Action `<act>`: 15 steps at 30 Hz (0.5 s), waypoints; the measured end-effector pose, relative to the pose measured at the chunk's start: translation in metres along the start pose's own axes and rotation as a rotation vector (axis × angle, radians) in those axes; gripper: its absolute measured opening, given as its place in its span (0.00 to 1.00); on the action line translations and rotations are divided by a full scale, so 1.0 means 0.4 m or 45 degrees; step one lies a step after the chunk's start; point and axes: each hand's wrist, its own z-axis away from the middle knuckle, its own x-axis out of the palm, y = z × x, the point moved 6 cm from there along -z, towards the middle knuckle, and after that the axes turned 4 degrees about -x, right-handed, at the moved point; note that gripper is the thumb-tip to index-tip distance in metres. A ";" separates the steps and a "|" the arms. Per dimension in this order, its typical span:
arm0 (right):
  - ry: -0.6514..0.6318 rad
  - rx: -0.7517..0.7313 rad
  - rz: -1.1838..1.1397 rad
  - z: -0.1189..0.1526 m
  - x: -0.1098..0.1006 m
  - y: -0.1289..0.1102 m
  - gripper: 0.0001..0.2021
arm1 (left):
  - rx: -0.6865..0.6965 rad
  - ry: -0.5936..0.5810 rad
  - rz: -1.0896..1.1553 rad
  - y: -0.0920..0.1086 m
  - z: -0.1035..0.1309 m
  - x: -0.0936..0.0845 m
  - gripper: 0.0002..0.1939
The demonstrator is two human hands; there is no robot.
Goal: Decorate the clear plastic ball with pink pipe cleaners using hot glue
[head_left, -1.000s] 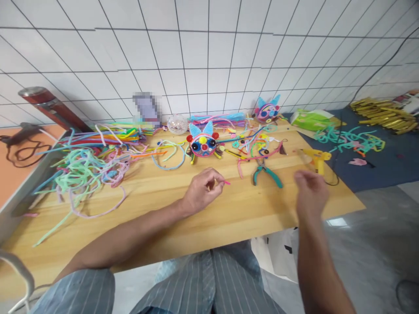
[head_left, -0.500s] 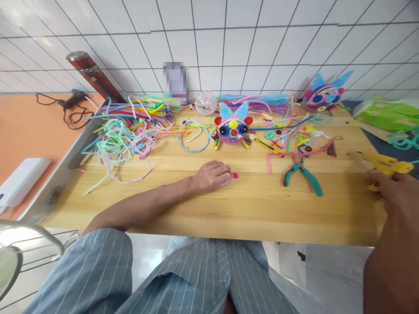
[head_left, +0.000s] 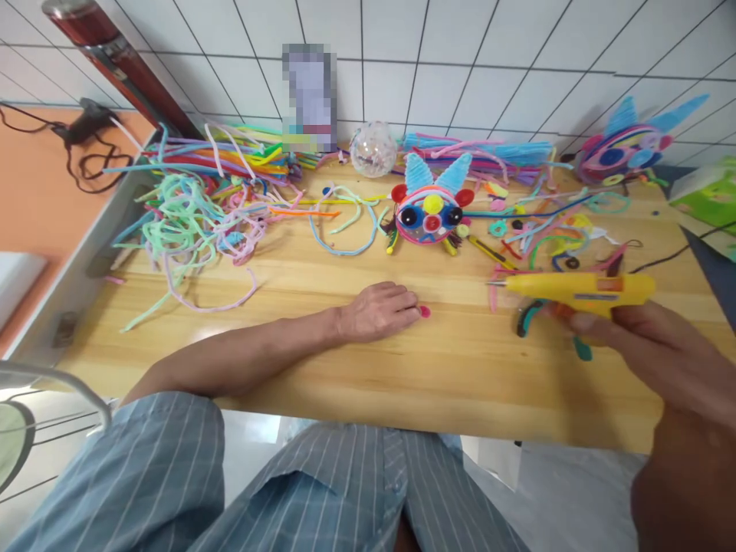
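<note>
My right hand [head_left: 638, 330] is wrapped round the handle of a yellow hot glue gun [head_left: 580, 290], whose metal nozzle points left above the table. Partly hidden beneath the gun lie green-handled pliers [head_left: 530, 313]. On the wooden tabletop rests my left hand [head_left: 382, 310], fingers curled together, with a small pink-red disc [head_left: 425, 312] at its fingertips. Beyond it stands a colourful lion-like mask figure [head_left: 428, 218] with blue pipe-cleaner ears, red side discs and black eyes. A yellow craft knife [head_left: 488, 251] lies right of the figure.
Tangled pale pipe cleaners [head_left: 184, 222] cover the left of the wooden table [head_left: 345, 383]. Along the wall are a clear ball [head_left: 373, 148], pipe-cleaner bundles [head_left: 483, 153], a second mask figure [head_left: 624, 149] and a pixelated upright thing [head_left: 310, 96]. A red-brown cylinder [head_left: 123, 69] leans at left.
My right hand has brought the glue gun leftward from the table's right edge, over the pliers, with its nozzle pointing left. My left hand keeps its place beside the disc. The view has shifted slightly.
</note>
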 end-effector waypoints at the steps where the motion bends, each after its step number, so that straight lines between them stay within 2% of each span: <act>1: -0.077 -0.068 0.049 -0.008 0.024 -0.032 0.24 | -0.002 0.003 0.010 0.001 0.000 -0.002 0.14; 4: -0.211 -0.236 0.147 -0.032 0.076 -0.118 0.33 | -0.011 -0.010 -0.039 -0.002 0.000 -0.004 0.14; 7: -0.312 -0.294 0.194 -0.054 0.106 -0.164 0.39 | 0.018 0.030 -0.089 -0.003 -0.001 -0.010 0.15; 10: -0.340 -0.291 0.318 -0.069 0.115 -0.168 0.39 | -0.006 0.054 0.009 -0.010 -0.002 -0.017 0.13; 13: -0.345 -0.277 0.382 -0.076 0.119 -0.150 0.39 | -0.030 0.017 0.021 -0.015 -0.003 -0.016 0.12; 15: -0.236 -0.295 0.407 -0.081 0.110 -0.141 0.39 | -0.006 0.010 -0.022 -0.013 -0.004 -0.017 0.12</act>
